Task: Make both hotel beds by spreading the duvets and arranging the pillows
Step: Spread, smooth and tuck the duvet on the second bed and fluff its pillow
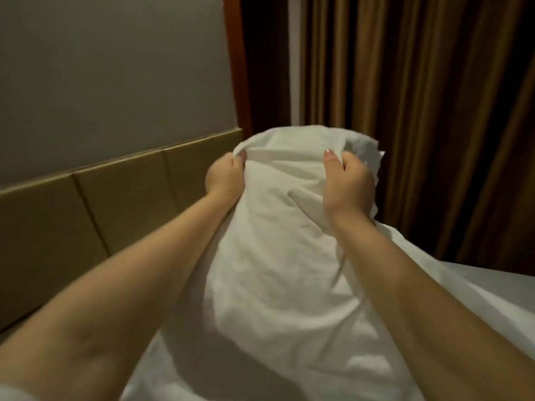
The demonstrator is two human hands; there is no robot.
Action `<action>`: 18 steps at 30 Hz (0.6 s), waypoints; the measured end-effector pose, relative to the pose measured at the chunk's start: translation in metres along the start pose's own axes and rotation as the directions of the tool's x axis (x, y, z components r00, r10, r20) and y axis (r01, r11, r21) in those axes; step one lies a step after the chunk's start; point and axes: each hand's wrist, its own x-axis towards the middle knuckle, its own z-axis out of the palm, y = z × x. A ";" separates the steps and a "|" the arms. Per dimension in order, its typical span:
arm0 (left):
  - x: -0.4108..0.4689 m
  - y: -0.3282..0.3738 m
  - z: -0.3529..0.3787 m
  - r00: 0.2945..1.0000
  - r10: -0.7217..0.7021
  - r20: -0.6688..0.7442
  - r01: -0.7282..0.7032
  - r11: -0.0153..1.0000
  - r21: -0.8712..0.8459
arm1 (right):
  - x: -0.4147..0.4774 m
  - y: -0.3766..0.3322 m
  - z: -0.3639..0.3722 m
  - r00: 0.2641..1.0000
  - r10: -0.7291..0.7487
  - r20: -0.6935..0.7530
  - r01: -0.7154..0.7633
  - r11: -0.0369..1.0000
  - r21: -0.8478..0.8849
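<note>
A white pillow [278,227] stands on end in the middle of the view, lifted above the bed with its lower end near the white bedding [492,287]. My left hand [225,176] grips the pillow's upper left corner, the cloth bunched in its curled fingers. My right hand [348,183] grips the upper right edge, thumb pressed on the front face and fingers wrapped behind. Both forearms reach forward from the bottom corners. The pillow's back side is hidden.
A tan padded headboard [95,204] runs along the left under a grey wall [115,68]. Brown curtains [419,111] hang behind and to the right of the pillow. White bed linen covers the lower right.
</note>
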 end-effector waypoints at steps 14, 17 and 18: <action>0.043 -0.297 -0.054 0.740 -0.578 0.343 0.276 0.726 0.630 | -0.134 0.116 0.261 0.477 0.536 0.697 0.089 0.759 -0.644; 0.025 -0.335 -0.040 0.707 -0.642 0.296 0.344 0.678 0.649 | -0.141 0.128 0.268 0.662 0.439 0.608 0.114 0.743 -0.660; 0.022 -0.339 -0.037 0.713 -0.647 0.270 0.373 0.676 0.635 | -0.140 0.128 0.270 0.705 0.408 0.581 0.122 0.737 -0.665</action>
